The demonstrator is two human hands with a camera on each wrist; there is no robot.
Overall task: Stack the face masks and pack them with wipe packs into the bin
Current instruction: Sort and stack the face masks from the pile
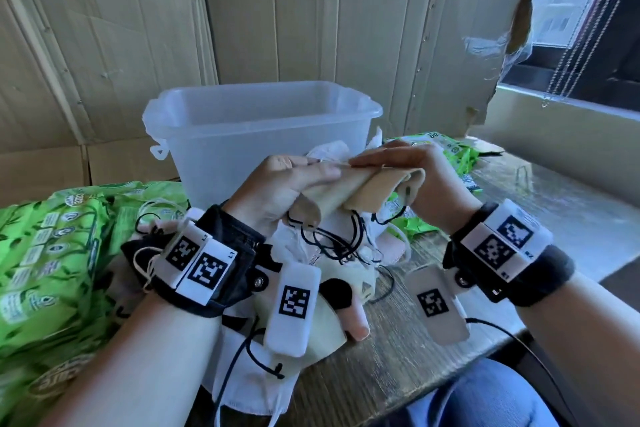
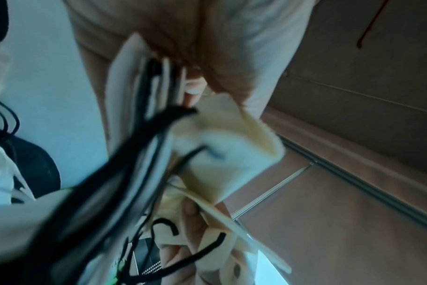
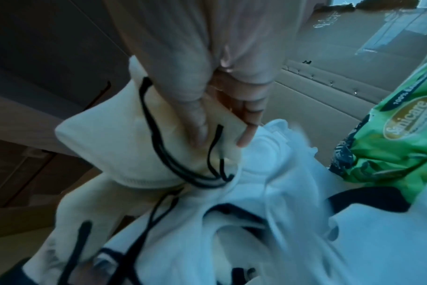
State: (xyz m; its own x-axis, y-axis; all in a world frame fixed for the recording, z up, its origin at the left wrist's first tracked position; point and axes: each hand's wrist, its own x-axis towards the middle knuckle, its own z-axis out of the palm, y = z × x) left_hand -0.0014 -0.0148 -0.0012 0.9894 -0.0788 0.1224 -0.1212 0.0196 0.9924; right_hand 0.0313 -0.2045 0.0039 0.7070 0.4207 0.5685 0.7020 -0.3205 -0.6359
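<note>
**Inspector:** Report the head view.

**Operator:** I see my left hand [image 1: 287, 184] and right hand [image 1: 420, 172] raised together in front of the translucent white plastic bin [image 1: 256, 125]. Between them is a beige cloth face mask with black ear loops [image 1: 346, 192]; the left fingers curl round its left end, while the right fingers lie across its top with the thumb beneath. Below lies the loose heap of white and beige masks [image 1: 311, 253] on the wooden table [image 1: 398, 357]. Green plastic wipe packs [image 1: 52, 253] sit at left, more behind my right hand. I cannot see the bin's floor.

**Inspector:** Left wrist view?

**Operator:** Blurred. Fingertips [image 2: 192, 209] pinch beige fabric, black loops dangling.

**Inspector:** Right wrist view?

**Operator:** My fingers [image 3: 200, 123] press the beige mask, thumb behind. A green pack [image 3: 390, 144] is beside the white masks.

**Inspector:** Step in hand?

**Operator:** Stacking, I judge: flattening one mask. Nothing appears packed. Next it needs laying squarely on a neat pile, with the loops tucked clear so they don't snag the heap.
</note>
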